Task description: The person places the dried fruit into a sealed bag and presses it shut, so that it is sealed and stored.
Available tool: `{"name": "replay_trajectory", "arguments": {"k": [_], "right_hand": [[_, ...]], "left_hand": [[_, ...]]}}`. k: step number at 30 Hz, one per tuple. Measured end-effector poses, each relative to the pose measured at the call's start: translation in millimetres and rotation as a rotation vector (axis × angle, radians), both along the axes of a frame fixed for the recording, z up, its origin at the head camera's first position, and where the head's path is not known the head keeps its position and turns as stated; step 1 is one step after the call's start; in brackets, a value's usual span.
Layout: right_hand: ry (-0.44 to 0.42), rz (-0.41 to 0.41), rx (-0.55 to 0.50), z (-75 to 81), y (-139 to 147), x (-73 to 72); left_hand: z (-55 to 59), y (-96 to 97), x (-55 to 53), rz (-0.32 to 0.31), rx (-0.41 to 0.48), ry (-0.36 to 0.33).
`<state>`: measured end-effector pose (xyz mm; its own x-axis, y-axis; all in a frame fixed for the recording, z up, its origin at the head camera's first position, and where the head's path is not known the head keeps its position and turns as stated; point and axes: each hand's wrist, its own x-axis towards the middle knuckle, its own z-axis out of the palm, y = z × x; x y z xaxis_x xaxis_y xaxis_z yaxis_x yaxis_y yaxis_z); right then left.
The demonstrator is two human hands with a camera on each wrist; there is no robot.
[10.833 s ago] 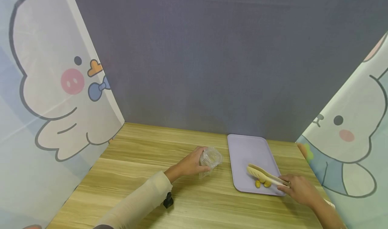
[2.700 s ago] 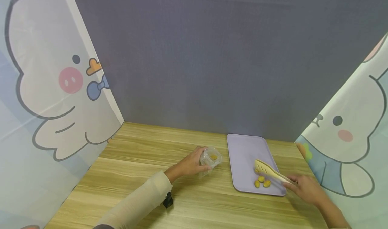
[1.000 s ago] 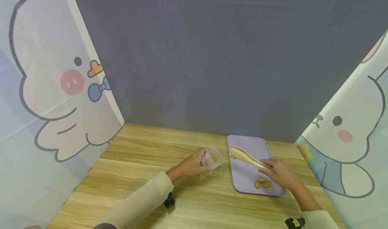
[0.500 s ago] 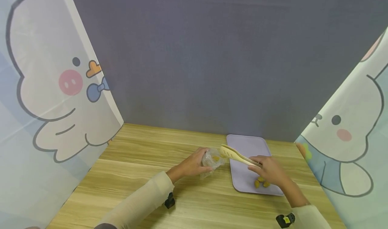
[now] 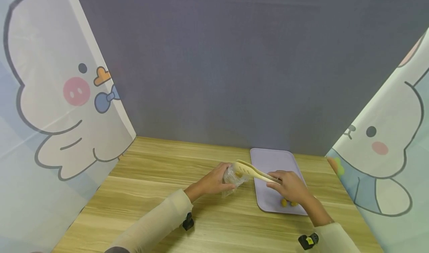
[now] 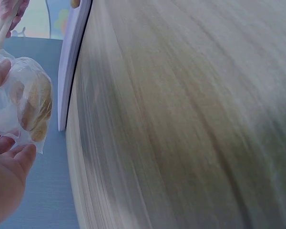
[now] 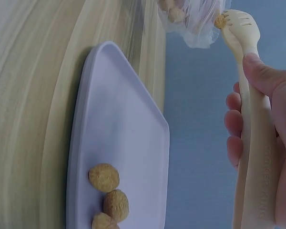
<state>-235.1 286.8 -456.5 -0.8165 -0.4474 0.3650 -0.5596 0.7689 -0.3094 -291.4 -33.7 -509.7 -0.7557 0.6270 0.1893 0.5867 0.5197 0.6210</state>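
My left hand (image 5: 212, 180) holds a clear plastic bag (image 5: 229, 178) by its sides, mouth spread, above the table left of the tray. Several golden-brown lumps (image 6: 35, 107) show through the bag in the left wrist view. My right hand (image 5: 289, 186) grips cream-coloured slotted tongs (image 7: 244, 32) partway along their arms. Between the tongs' tips sits one small round golden-brown piece (image 7: 220, 21), right at the bag's mouth. On the lilac tray (image 5: 270, 157) lie similar wrinkled round pieces (image 7: 116, 205), partly hidden by my right hand in the head view.
The tray lies on a wood-grain table (image 5: 161, 160), near its right side. A plain dark grey panel (image 5: 214, 70) stands along the back. Cartoon-printed panels (image 5: 67, 96) flank the table. A black wrist device (image 5: 308, 241) sits at my right sleeve.
My right hand has carried the tongs and their piece from over the tray leftward to the bag's mouth. The bag had no visible piece at first; pieces show in it now. My left hand barely moved.
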Motion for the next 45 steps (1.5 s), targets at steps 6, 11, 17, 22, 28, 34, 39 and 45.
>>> {"name": "replay_trajectory", "arguments": {"k": [6,11,17,22,28,34,39,45], "right_hand": [[-0.024,0.008,-0.012,-0.8,-3.7,-1.4],[-0.046,-0.008,-0.008,-2.5,-4.7,-2.1],[-0.043,-0.045,-0.014,-2.4,-3.0,-1.8],[-0.044,-0.072,-0.023,-3.7,3.5,0.2],[-0.085,-0.091,-0.036,-5.4,14.6,3.1],[-0.102,-0.111,-0.035,-7.1,29.5,7.9],[-0.086,-0.130,-0.024,-11.6,42.8,11.9],[-0.061,-0.132,-0.029,-14.1,56.4,18.9]], "left_hand": [[1.1,-0.2,1.2,0.004,0.001,-0.009],[1.5,-0.6,1.7,0.006,0.010,-0.019],[1.7,-1.7,2.4,0.006,0.019,-0.030],[1.9,-2.7,2.3,0.005,0.016,-0.031],[2.7,-3.3,2.7,0.011,0.009,-0.034],[1.7,-4.3,2.1,0.013,0.011,-0.029],[0.7,-4.8,1.6,0.013,0.017,-0.020],[-1.0,-4.8,0.2,0.010,0.017,-0.012]]}}
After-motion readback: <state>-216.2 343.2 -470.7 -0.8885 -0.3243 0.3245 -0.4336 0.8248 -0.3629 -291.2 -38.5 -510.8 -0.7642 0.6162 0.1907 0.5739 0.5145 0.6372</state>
